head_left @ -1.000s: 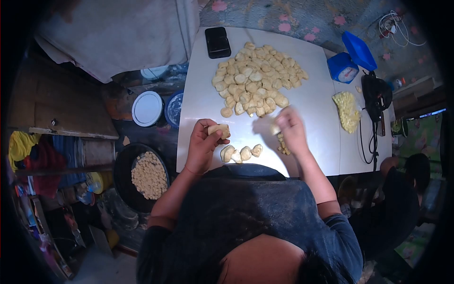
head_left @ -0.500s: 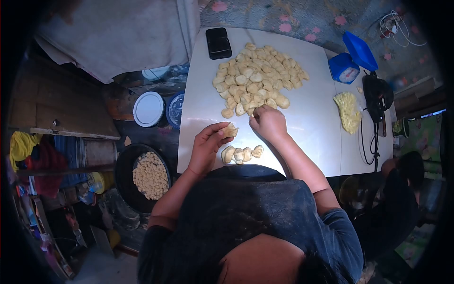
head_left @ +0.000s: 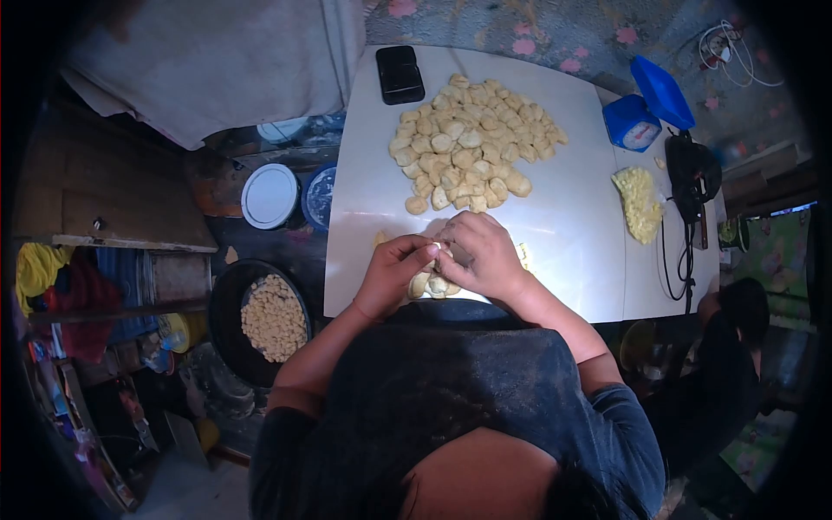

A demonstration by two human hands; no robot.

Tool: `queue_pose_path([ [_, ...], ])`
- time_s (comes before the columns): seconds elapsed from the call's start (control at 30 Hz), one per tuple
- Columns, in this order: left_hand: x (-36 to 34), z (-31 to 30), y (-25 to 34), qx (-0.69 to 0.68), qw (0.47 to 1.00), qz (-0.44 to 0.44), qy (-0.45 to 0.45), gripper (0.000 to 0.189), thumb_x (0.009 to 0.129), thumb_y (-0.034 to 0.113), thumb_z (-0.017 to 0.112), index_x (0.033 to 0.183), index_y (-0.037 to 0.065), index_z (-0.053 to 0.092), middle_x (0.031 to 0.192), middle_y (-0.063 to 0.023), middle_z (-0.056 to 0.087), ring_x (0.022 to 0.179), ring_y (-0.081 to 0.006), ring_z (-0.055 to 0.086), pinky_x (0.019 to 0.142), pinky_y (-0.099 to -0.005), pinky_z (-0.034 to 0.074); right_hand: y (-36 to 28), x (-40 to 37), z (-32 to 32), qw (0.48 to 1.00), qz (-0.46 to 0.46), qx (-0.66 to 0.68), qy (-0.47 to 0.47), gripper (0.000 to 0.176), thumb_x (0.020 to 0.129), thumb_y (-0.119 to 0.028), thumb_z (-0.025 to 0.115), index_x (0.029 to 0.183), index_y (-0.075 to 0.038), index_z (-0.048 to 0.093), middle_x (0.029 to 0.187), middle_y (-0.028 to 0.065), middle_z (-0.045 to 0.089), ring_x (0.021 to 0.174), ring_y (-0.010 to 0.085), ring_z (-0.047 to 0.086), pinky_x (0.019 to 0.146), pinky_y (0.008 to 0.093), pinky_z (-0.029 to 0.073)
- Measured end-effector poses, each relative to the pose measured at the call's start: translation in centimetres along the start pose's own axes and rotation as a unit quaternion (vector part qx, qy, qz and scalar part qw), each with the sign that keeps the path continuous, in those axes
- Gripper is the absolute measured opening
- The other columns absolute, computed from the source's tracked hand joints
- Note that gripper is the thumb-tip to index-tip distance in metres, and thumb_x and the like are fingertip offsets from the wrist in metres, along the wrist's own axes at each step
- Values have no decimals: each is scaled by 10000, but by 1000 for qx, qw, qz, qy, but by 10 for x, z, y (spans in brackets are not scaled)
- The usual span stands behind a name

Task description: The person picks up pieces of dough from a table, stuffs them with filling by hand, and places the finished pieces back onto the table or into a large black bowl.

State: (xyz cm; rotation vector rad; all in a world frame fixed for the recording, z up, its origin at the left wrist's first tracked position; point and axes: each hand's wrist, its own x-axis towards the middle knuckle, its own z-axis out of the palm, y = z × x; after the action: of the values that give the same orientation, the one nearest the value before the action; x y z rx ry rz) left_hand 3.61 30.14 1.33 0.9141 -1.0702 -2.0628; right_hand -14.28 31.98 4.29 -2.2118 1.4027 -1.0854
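Note:
My left hand (head_left: 394,275) and my right hand (head_left: 485,256) meet over the near part of the white table (head_left: 572,260). Their fingers pinch a small piece of dough (head_left: 438,247), mostly hidden between the fingertips. Right beneath them, a short row of dough pieces (head_left: 431,284) lies close to my body, partly covered by the hands. Beyond the hands spreads a large heap of pale dough pieces (head_left: 472,143).
A black case (head_left: 399,75) lies at the back left; a blue scale (head_left: 631,124) and a bag of yellow pieces (head_left: 638,204) are at the right. A dark basin (head_left: 227,325) stands at the left. Another person (head_left: 724,373) is at the lower right.
My right hand has come back from the edge of the heap to my left hand. My left hand has moved slightly nearer to my body, and the fingers of both now meet.

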Motion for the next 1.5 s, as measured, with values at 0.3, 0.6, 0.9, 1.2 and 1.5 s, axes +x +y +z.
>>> queue_pose_path([
  [0.3,-2,-1,1,-24,999,-24,15,178,895,129,606,996,-15,632,916,-35,633,833,-82,577,744,-231,477,0,-1,-1,996,27,81,-5,82,740,-101,665,799,-53,635,821,55,613,748,205,597,690,300,457],
  [0.6,-3,5,5,-120,992,-20,16,149,894,93,590,985,-24,611,975,-71,631,888,-121,595,800,-267,494,-2,-7,-5,977,99,189,5,117,752,-34,660,867,-23,644,887,95,608,858,207,609,755,289,475],
  [0.9,-3,3,3,-193,981,11,-17,113,911,59,529,969,-26,576,1081,-127,604,1012,-178,581,917,-307,467,-3,-8,-4,940,161,301,7,106,765,-51,672,862,-26,636,858,55,580,825,151,575,749,269,464],
  [1.2,-5,2,-3,-157,980,64,-107,89,875,45,522,953,18,557,1416,-224,359,1326,-294,340,1112,-438,237,12,-24,13,849,358,388,21,137,759,-17,673,879,-27,607,830,35,542,701,128,547,634,229,451],
  [1.5,-6,7,2,-273,953,68,-116,91,902,66,463,953,45,535,1526,-97,168,1392,-232,187,1123,-401,154,-6,-9,9,996,-62,-42,49,219,804,-143,673,994,-45,626,1040,114,614,897,302,616,752,362,513],
])
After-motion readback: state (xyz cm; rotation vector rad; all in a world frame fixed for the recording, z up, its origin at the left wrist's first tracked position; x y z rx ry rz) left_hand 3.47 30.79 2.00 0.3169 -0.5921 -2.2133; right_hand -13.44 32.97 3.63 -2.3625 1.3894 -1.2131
